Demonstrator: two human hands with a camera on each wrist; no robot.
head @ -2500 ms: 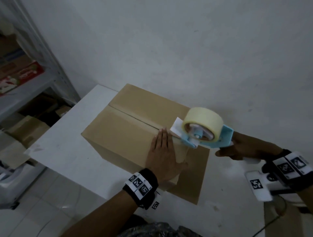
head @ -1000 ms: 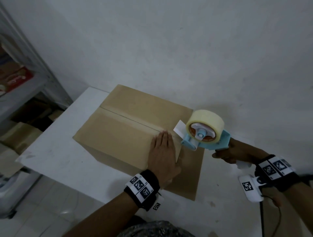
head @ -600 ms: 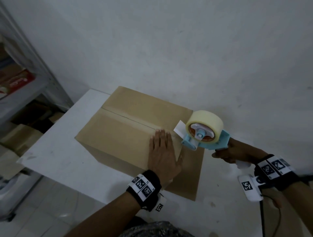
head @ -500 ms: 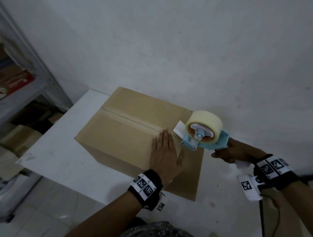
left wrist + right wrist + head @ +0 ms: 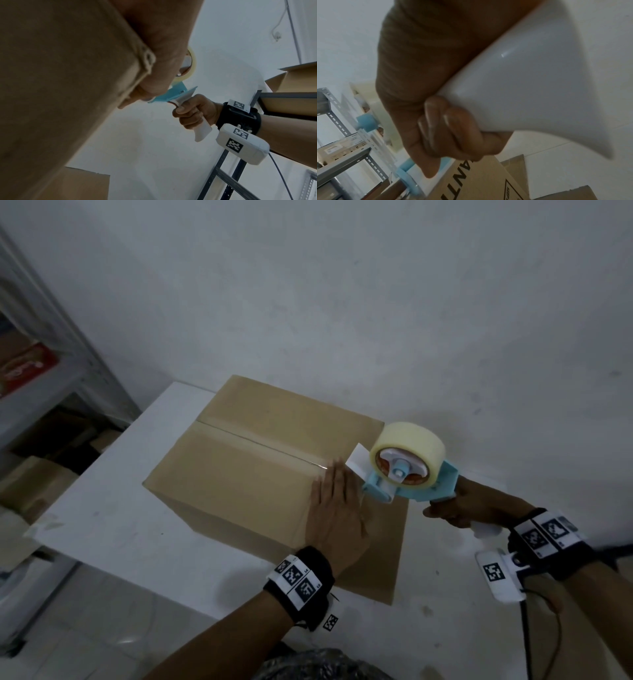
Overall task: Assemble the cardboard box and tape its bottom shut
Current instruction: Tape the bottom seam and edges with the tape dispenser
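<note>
A brown cardboard box [image 5: 239, 474] stands on the white table [image 5: 102, 525] with its flaps folded shut and the seam across the top. My left hand [image 5: 337, 515] lies flat on the box's near right corner, fingers straight, pressing down beside the seam's end. My right hand [image 5: 469, 508] grips the white handle [image 5: 200, 127] of a light-blue tape dispenser [image 5: 407, 474] carrying a pale roll of clear tape. The dispenser's front sits at the box's right edge, just past my left fingertips. In the right wrist view my fingers [image 5: 440, 121] wrap the handle.
A white wall stands close behind the table. A metal shelving rack [image 5: 51, 354] with cartons is at the left. Another rack [image 5: 283, 105] with boxes shows in the left wrist view. More printed cardboard [image 5: 488, 180] lies beyond the right hand.
Both hands have stayed almost in place. The left hand has kept pressing the box corner and the dispenser has stayed at the box's right edge; mostly the head view shifted.
</note>
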